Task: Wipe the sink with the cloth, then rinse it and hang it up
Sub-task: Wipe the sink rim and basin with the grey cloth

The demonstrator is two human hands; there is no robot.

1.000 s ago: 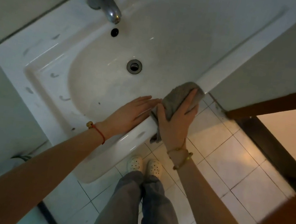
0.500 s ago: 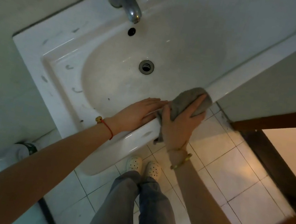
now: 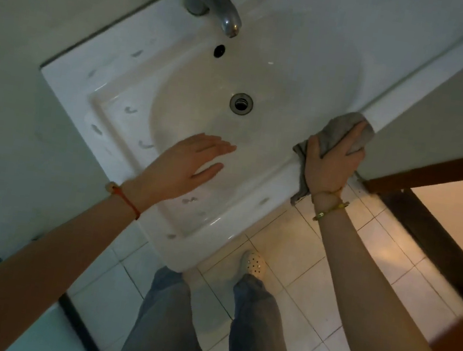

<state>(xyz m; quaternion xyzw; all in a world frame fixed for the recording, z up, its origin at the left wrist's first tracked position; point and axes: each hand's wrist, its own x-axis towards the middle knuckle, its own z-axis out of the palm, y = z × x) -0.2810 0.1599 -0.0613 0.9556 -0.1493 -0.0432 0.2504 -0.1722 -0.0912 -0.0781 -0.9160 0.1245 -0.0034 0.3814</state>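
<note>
A white ceramic sink (image 3: 117,89) fills the upper middle of the head view, with a round drain (image 3: 241,103) in its bowl. My right hand (image 3: 331,163) presses a grey cloth (image 3: 338,128) onto the sink's front right corner; a tail of the cloth hangs over the edge below my thumb. My left hand (image 3: 188,167) lies flat with fingers apart over the near side of the bowl, holding nothing.
A grey metal tap (image 3: 211,1) stands at the back of the sink above an overflow hole (image 3: 219,51). Grey walls flank the sink left and right. Pale floor tiles (image 3: 295,263) and a dark wooden door frame (image 3: 437,236) lie to the right.
My right hand has slid the cloth along the front rim toward the right corner. My left hand has come apart from the right and moved left over the bowl.
</note>
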